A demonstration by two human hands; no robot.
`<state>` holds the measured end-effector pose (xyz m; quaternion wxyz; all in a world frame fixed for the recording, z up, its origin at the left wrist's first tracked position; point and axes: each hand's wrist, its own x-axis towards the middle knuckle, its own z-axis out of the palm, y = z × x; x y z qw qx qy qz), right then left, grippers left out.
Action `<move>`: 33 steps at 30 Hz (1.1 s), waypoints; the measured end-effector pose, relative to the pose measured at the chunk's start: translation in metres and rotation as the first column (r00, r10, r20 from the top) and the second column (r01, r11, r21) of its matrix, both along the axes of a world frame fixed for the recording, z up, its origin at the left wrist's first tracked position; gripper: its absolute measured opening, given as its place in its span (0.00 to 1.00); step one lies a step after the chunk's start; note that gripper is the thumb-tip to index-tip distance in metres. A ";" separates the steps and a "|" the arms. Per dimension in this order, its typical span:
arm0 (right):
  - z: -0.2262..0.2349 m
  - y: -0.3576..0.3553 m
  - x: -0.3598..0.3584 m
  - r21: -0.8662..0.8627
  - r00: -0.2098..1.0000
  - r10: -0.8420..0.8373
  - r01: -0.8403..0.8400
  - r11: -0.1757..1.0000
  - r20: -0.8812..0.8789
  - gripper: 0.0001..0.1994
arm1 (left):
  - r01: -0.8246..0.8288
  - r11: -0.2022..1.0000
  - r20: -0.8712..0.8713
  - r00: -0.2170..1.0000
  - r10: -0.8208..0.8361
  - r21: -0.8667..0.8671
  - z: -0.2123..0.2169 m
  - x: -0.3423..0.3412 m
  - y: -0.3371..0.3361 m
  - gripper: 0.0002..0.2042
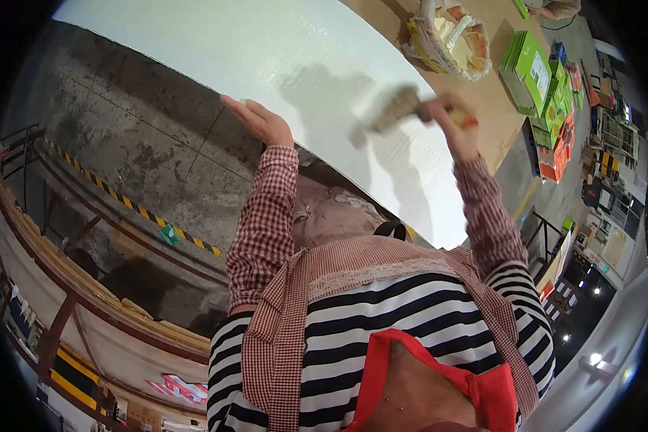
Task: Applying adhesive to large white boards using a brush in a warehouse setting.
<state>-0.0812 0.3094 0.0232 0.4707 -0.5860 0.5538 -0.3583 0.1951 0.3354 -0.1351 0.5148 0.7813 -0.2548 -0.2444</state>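
A large white board or sheet [216, 43] with a wet-looking, streaked surface stretches in front of me. My right hand [450, 122] is closed around the handle of a wide brush [396, 109], which is smeared by motion over the board's right part. I cannot tell whether its bristles touch the surface. At the board's near left edge lies my left hand [263, 124], fingers stretched out and holding nothing; it seems to rest against the edge. Beyond the brush stands a plastic-lined bucket [425, 50] with whitish paste on its inside.
The bucket stands on a brown tabletop [498, 97]. Stacks of green packages [529, 72] and orange ones [556, 155] are to the right. Another person's hand [558, 9] shows at the far right. A long wooden-edged rack [86, 281] runs along the left, beside the grey floor.
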 end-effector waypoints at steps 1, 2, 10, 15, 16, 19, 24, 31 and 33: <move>0.000 -0.027 0.021 -0.005 0.996 0.023 -0.022 1.000 0.082 0.07 | 0.005 1.000 0.029 1.000 -0.004 -0.016 0.000 0.002 0.000 0.27; -0.003 -0.052 0.038 -0.025 0.994 0.047 -0.044 0.999 0.095 0.07 | 0.012 0.999 0.057 0.998 -0.010 -0.032 -0.001 0.004 -0.001 0.27; -0.046 -0.033 0.022 -0.023 0.996 0.086 -0.086 0.996 0.020 0.10 | 0.029 0.999 0.154 0.988 -0.033 0.028 0.004 0.063 -0.039 0.27; -0.021 0.071 -0.083 0.152 0.976 -0.038 0.071 0.986 -0.213 0.07 | 0.042 0.999 0.183 0.982 -0.040 -0.008 -0.006 0.060 -0.043 0.26; -0.016 0.088 -0.098 0.197 0.974 -0.073 0.117 0.973 -0.216 0.07 | 0.036 0.999 0.183 0.982 -0.036 0.004 -0.005 0.058 -0.044 0.26; 0.005 0.116 -0.130 0.331 0.972 -0.151 0.204 0.921 -0.180 0.07 | 0.034 0.999 0.194 0.980 -0.037 0.018 -0.002 0.057 -0.046 0.26; 0.055 0.081 -0.100 0.308 0.932 -0.330 0.272 0.911 0.151 0.12 | 0.025 1.000 0.202 0.979 -0.028 0.017 -0.001 0.060 -0.043 0.27; 0.032 -0.026 -0.038 0.302 0.832 -0.277 0.140 0.943 0.480 0.15 | 0.050 0.999 0.170 0.984 -0.051 0.008 -0.004 0.058 -0.042 0.27; 0.020 -0.058 -0.003 0.141 0.851 -0.081 0.008 0.990 0.518 0.13 | 0.049 0.999 0.139 0.989 -0.050 0.009 -0.002 0.057 -0.044 0.27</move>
